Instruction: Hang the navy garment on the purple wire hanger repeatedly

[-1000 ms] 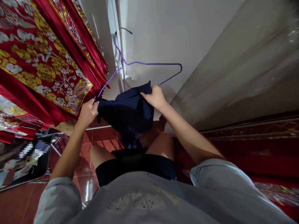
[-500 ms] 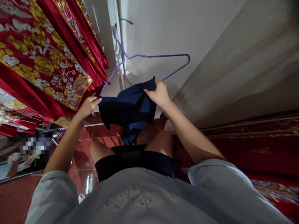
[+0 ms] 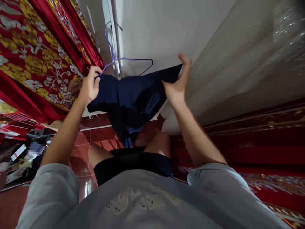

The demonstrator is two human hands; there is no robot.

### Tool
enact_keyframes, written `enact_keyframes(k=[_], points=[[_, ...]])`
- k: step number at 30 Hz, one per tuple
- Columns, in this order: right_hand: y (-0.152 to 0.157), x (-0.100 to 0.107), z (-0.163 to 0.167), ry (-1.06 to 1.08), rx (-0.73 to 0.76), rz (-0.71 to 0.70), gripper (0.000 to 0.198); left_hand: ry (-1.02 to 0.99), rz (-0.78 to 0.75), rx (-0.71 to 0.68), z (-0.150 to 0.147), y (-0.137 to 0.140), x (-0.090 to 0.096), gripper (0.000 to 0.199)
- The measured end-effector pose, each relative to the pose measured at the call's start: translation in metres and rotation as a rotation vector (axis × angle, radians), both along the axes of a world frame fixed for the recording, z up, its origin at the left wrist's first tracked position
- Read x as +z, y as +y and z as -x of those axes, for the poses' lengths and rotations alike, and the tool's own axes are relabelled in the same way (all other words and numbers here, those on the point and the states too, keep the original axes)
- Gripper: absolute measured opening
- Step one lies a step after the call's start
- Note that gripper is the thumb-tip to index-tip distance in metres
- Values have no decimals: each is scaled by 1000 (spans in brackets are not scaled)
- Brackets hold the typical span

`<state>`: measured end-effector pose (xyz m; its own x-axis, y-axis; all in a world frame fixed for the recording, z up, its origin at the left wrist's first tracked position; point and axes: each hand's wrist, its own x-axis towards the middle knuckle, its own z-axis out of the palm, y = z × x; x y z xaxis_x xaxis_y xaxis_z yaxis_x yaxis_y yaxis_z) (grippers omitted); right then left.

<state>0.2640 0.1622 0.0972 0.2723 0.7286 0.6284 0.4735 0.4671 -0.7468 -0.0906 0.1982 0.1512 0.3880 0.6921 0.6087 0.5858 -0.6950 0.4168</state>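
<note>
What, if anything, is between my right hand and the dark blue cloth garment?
Nothing visible: your right hand appears to touch the dark blue cloth garment already. The thin purple hanger shows beyond the garment's upper edge, not between them.

Open room is showing above the purple hanger (image 3: 134,59), before the pale wall (image 3: 166,28), and that's leaving a hand a way in from the top! On the left, red embroidered drapery (image 3: 40,54) is crowding the left hand (image 3: 92,83); on the right, pale sheeting (image 3: 238,63) is flanking the right hand (image 3: 178,89). The dark garment (image 3: 133,95) is blocking the middle, and the person's knees (image 3: 159,143) are narrowing the gap beneath it.
</note>
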Motion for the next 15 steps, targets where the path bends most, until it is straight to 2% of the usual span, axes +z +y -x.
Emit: enact_keyframes(k=[2, 5, 7, 8, 9, 11, 13, 15], points=[[7, 3, -20, 31, 18, 82, 57, 26, 34, -11, 5, -1, 3, 35], [19, 3, -34, 62, 144, 321, 28, 97, 72, -3, 5, 1, 6, 33], [22, 3, -34, 86, 239, 465, 23, 115, 65, 19, 6, 2, 6, 30], [22, 4, -32, 92, 262, 489, 23, 118, 57, 32, 6, 3, 7, 28], [21, 6, -30, 93, 263, 467, 23, 119, 49, 45, 7, 4, 7, 27], [17, 12, -26, 87, 187, 318, 27, 122, 43, 66, 8, 4, 9, 26], [14, 19, -24, 80, 60, 157, 42, 120, 57, 76, 8, 4, 11, 28], [12, 22, -25, 86, -8, 82, 51, 108, 83, 78, 6, 3, 13, 32]])
